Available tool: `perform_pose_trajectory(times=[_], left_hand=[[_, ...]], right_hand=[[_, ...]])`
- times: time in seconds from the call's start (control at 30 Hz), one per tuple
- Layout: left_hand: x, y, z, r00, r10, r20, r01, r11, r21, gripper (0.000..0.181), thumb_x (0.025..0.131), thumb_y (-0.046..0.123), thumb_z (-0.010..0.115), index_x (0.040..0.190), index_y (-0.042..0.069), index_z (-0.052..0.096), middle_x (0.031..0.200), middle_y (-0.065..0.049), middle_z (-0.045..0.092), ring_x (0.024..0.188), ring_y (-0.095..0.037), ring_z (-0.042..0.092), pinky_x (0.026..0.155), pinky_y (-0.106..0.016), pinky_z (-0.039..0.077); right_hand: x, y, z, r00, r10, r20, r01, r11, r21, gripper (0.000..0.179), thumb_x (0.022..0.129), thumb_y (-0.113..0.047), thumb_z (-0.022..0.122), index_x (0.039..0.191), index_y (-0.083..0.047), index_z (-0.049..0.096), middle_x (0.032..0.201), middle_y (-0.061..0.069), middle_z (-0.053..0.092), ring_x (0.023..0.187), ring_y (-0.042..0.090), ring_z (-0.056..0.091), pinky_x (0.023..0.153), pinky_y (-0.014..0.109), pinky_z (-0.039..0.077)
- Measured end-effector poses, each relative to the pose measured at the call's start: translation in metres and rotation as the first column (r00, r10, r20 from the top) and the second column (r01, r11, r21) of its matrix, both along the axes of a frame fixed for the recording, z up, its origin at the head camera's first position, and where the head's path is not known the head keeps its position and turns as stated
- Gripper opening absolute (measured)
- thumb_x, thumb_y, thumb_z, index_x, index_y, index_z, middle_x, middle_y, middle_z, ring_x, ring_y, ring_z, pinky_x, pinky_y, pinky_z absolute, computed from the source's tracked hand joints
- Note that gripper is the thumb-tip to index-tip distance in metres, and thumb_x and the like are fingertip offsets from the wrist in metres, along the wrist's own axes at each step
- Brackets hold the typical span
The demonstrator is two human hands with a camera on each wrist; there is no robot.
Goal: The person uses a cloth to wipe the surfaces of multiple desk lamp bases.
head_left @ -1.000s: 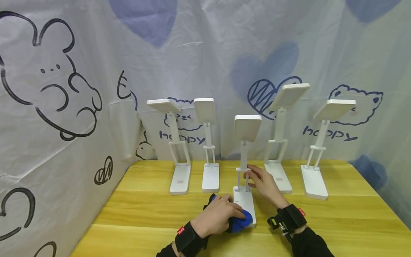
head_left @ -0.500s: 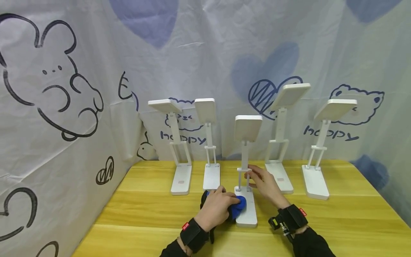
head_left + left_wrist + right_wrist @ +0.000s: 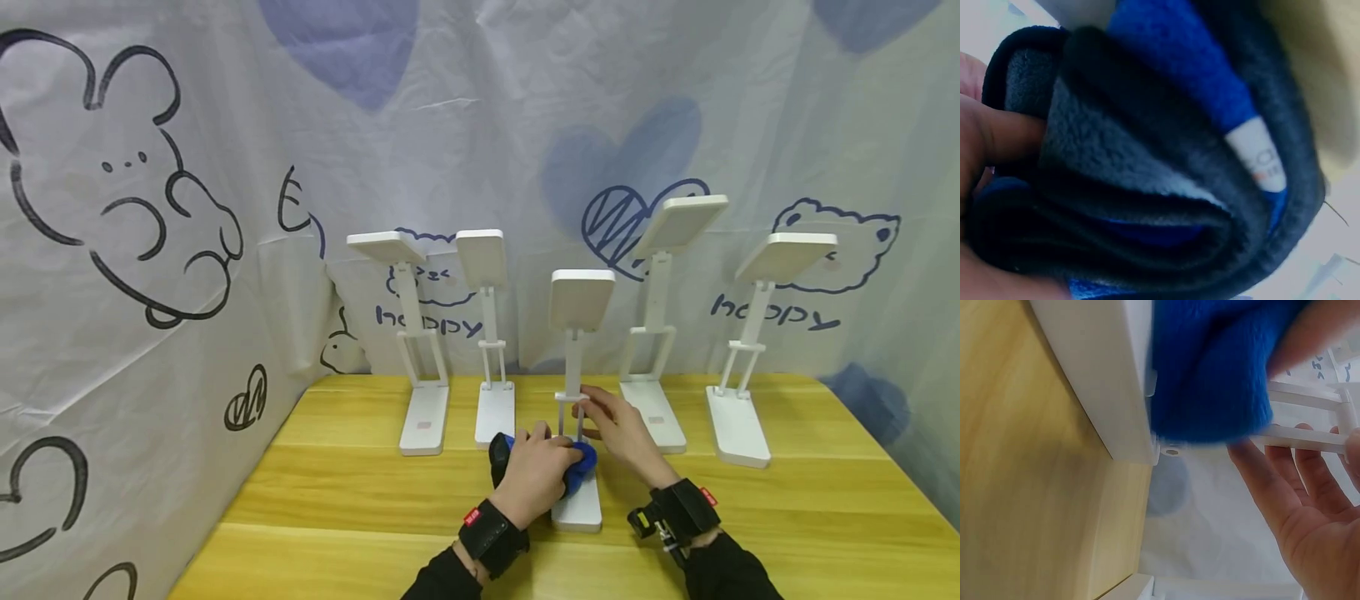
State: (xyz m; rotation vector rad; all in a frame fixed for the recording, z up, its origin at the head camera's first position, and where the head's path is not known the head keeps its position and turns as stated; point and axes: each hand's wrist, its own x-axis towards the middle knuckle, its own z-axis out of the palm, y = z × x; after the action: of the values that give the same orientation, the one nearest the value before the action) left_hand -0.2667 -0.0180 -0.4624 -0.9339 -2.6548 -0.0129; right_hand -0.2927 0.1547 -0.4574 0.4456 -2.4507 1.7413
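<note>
A pale fabric backdrop (image 3: 495,150), printed with hearts, outlined animals and lettering, is shown behind a yellow wood-grained table (image 3: 337,525), on which five white folding desk lamps are stood on rectangular bases. At far left, the first lamp (image 3: 408,300) is placed near the rear edge, its head tilted; beside it, the second lamp (image 3: 489,317) is seen, its base partly hidden behind the left hand (image 3: 536,475). By this hand, which is banded with a black wrist strap (image 3: 491,533), a bunched blue cloth (image 3: 583,467) with black edging is grasped between curled fingers and thumb and is held against the upper part of the third lamp's base. In the left wrist view, a grey inner face and a white label (image 3: 1259,153) are exposed among the folds. The third lamp (image 3: 573,358) is positioned nearest the person, in front of the row; its slender hinged frame is gripped from the right by the fingers and thumb of the right hand (image 3: 618,425). Beyond this hand, the fourth lamp (image 3: 657,292) is raised highest, and the fifth lamp (image 3: 757,308) is set at far right.
</note>
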Motion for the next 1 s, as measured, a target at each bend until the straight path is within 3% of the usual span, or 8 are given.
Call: perform_pose_trajectory(times=[0.23,0.43,0.57,0.67,0.8,1.0], left_hand=[[0.003,0.011,-0.003,0.998,-0.057,-0.001,0.057,0.998,-0.038,0.032,0.085,0.018,0.075,0.111,0.038,0.074,0.120,0.015,0.068,0.106,-0.019,0.056,0.074,-0.033,0.044],[0.010,0.005,-0.003,0.991,-0.131,0.005,0.131,0.990,-0.043,0.035,0.084,0.018,0.076,0.112,0.039,0.074,0.121,0.016,0.067,0.102,-0.016,0.053,0.073,-0.029,0.041],[0.017,-0.005,-0.003,0.973,-0.227,0.047,0.229,0.972,-0.046,0.040,0.086,0.013,0.071,0.116,0.039,0.072,0.124,0.017,0.066,0.102,-0.013,0.053,0.075,-0.026,0.040],[0.023,-0.014,-0.002,0.953,-0.279,0.115,0.283,0.959,-0.025,0.045,0.086,0.008,0.069,0.119,0.039,0.070,0.126,0.017,0.065,0.104,-0.013,0.053,0.078,-0.025,0.039],[0.029,-0.027,0.001,0.934,-0.310,0.180,0.315,0.949,0.001,0.048,0.087,0.005,0.067,0.121,0.039,0.069,0.128,0.017,0.064,0.107,-0.012,0.053,0.080,-0.023,0.040],[0.033,-0.045,0.005,0.920,-0.330,0.212,0.330,0.943,0.032,0.054,0.085,-0.003,0.063,0.119,0.037,0.070,0.127,0.015,0.064,0.109,-0.014,0.053,0.084,-0.025,0.040]], right_hand=[[0.002,-0.001,0.002,1.000,-0.003,0.003,0.003,1.000,0.011,0.046,0.105,-0.031,0.044,0.143,-0.007,0.049,0.120,0.025,0.062,0.117,0.039,0.060,0.087,0.042,0.058],[0.004,0.000,0.004,1.000,0.008,0.005,-0.008,1.000,0.004,0.046,0.105,-0.029,0.043,0.145,-0.006,0.047,0.122,0.026,0.060,0.118,0.040,0.059,0.086,0.039,0.058],[0.004,0.001,0.002,1.000,0.017,0.004,-0.017,1.000,0.005,0.046,0.105,-0.029,0.043,0.145,-0.006,0.046,0.122,0.026,0.059,0.119,0.040,0.059,0.088,0.039,0.057],[0.004,0.002,0.000,1.000,0.022,0.001,-0.022,1.000,0.005,0.045,0.105,-0.029,0.043,0.144,-0.007,0.048,0.121,0.026,0.059,0.119,0.040,0.058,0.089,0.039,0.057],[0.003,0.002,-0.001,1.000,0.030,-0.008,-0.030,1.000,0.005,0.045,0.105,-0.030,0.043,0.144,-0.007,0.047,0.121,0.026,0.059,0.121,0.041,0.057,0.089,0.040,0.057],[0.000,0.001,-0.001,0.999,0.028,-0.038,-0.027,0.999,0.031,0.043,0.106,-0.030,0.041,0.142,-0.008,0.049,0.117,0.023,0.061,0.120,0.041,0.058,0.089,0.040,0.057]])
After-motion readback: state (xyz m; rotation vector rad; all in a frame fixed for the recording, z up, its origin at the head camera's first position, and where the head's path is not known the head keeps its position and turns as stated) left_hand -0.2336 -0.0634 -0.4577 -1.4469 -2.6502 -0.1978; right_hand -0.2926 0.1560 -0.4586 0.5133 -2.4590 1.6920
